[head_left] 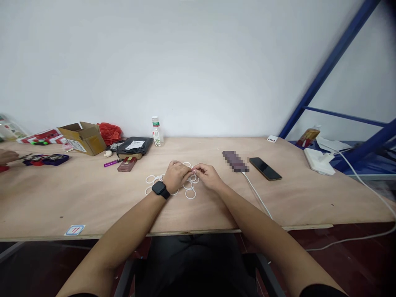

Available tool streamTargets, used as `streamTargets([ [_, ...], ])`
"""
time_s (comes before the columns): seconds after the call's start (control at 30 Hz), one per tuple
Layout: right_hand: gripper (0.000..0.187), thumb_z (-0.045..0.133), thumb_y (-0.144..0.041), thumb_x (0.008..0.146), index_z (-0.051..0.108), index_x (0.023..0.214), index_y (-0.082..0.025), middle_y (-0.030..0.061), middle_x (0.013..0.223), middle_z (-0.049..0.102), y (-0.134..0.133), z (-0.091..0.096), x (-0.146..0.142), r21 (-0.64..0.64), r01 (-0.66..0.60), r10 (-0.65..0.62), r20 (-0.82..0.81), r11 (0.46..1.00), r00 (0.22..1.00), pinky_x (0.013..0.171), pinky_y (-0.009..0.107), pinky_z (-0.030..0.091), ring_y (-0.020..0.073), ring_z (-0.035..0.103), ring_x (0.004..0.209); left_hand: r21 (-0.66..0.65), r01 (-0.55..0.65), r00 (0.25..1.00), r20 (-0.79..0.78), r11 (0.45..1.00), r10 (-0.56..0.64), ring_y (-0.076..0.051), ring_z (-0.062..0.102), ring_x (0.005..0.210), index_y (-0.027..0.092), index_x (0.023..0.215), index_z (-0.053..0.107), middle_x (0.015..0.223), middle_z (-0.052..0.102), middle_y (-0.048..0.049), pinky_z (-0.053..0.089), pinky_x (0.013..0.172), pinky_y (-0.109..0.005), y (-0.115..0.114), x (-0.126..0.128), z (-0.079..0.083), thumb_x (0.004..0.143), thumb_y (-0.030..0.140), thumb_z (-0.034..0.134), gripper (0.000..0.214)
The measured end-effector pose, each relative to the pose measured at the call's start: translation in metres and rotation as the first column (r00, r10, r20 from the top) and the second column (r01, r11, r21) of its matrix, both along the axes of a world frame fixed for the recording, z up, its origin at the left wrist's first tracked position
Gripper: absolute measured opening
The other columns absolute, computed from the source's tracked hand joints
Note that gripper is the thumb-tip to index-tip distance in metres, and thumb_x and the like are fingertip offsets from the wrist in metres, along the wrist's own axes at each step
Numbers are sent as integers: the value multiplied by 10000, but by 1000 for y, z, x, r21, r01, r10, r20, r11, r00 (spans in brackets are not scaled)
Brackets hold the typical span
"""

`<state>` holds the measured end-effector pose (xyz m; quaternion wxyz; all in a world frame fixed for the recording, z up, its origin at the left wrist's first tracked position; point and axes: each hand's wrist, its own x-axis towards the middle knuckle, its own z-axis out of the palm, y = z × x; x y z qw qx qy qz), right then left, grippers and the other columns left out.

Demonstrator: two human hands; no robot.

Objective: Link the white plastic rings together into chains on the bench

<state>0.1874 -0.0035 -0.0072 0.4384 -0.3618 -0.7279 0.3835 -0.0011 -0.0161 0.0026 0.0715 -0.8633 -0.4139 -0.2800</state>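
Observation:
Several thin white rings [189,192] lie scattered in the middle of a plywood table [93,206]. My left hand [176,175], with a black smartwatch [160,189] on its wrist, rests over the rings with fingers curled in a pinch. My right hand [208,175] meets it fingertip to fingertip, also pinched. Between the fingertips sits something small, apparently one of the white rings, mostly hidden by the fingers.
A black phone [265,168] and a cabled device [235,161] lie to the right. A small bottle [156,131], black pouch [134,145], cardboard box [83,138], red bag [109,132] and purple pen [111,163] stand at the back left. Another person's hand [6,156] shows at the far left. A blue metal frame [334,57] rises at right.

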Motion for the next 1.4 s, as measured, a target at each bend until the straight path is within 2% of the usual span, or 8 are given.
streamTargets([
  [0.17, 281, 644, -449, 801, 664, 785, -170, 23, 737, 671, 3, 2, -3, -56, -39, 36, -61, 998, 997, 620, 253, 457, 142, 593, 672, 7, -23, 1000, -9, 1000, 23, -205, 582, 901, 215, 889, 674, 869, 704, -60, 334, 897, -406, -2, 0, 4, 956, 380, 448, 288],
  [0.57, 345, 728, -492, 707, 622, 657, -168, 11, 631, 658, 9, 0, -2, -148, -82, 67, -103, 986, 992, 554, 241, 445, 129, 574, 584, -61, 39, 999, -15, 997, -40, -210, 585, 935, 239, 885, 690, 884, 717, -56, 324, 895, -415, 1, -4, 5, 948, 404, 460, 290],
  [0.73, 309, 667, -433, 789, 713, 967, -185, 61, 925, 735, 11, -4, 0, -100, -120, 115, -58, 988, 992, 738, 310, 519, 183, 667, 810, -80, -12, 996, 84, 997, 19, -201, 601, 953, 247, 1074, 658, 983, 719, -47, 353, 890, -390, 9, -6, 0, 944, 389, 484, 259],
  [0.83, 296, 631, -374, 819, 715, 1053, -213, 67, 1049, 725, 15, -2, 8, 0, -26, 26, 52, 1000, 998, 826, 340, 513, 205, 666, 927, -69, -70, 990, 116, 995, 77, -211, 592, 965, 246, 1020, 676, 995, 711, -46, 346, 903, -404, 11, -8, -1, 934, 355, 492, 231],
  [0.97, 274, 580, -255, 824, 727, 1051, -209, 71, 1025, 730, 28, 0, 33, 121, 192, -216, 226, 974, 950, 824, 343, 504, 197, 656, 869, -79, -181, 972, 137, 980, 190, -238, 563, 991, 253, 992, 701, 1017, 678, -60, 335, 904, -438, 10, -11, -2, 890, 306, 519, 215],
  [1.1, 330, 587, -141, 749, 731, 1044, -183, 77, 1041, 717, 39, -3, 53, 93, 168, -192, 408, 981, 892, 786, 298, 492, 179, 640, 833, -134, -213, 963, 141, 968, 231, -246, 553, 1012, 273, 975, 722, 1023, 664, -58, 307, 934, -468, 10, -12, -4, 883, 315, 515, 230],
  [1.3, 274, 664, -297, 791, 732, 1030, -181, 110, 1052, 692, 37, -7, 45, 271, 83, -239, 613, 959, 753, 924, 331, 420, 234, 605, 992, -154, -193, 962, 163, 969, 218, -248, 559, 1018, 269, 971, 715, 1029, 677, -57, 308, 935, -464, 11, -11, -5, 900, 417, 518, 257],
  [1.4, 184, 646, -289, 813, 742, 941, -198, 99, 998, 686, 37, -9, 41, 295, 87, -267, 656, 952, 706, 929, 327, 403, 227, 596, 978, -158, -189, 962, 169, 969, 215, -248, 560, 1030, 264, 966, 712, 1036, 679, -56, 310, 935, -458, 10, -11, -6, 906, 426, 511, 265],
])
